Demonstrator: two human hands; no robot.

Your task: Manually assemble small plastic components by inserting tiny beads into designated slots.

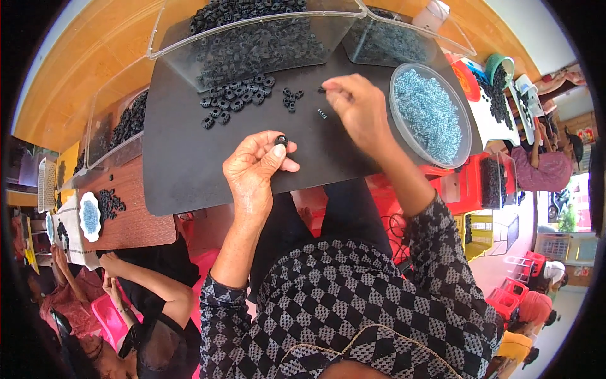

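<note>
My left hand (255, 161) pinches a small black plastic piece (281, 140) with a hole in it, between thumb and fingers above the dark tabletop (189, 161). Farther right, my right hand (358, 104) is closed in a pinch, slightly blurred. A dark bit of black plastic (321, 90) shows at its fingertips. Just below those fingertips a tiny metal spring (322, 114) lies on the table. Beside my right wrist stands a round clear tub (466, 136) full of small bluish springs. Between the hands sits a small cluster of black pieces (291, 100), with a larger pile (237, 95) to its left.
A large clear bin (252, 47) of black pieces stands at the far edge, with a smaller clear bin (385, 47) to its right. Another clear bin (120, 129) is at the left. People work at neighbouring tables, including a brown one (142, 208) at left.
</note>
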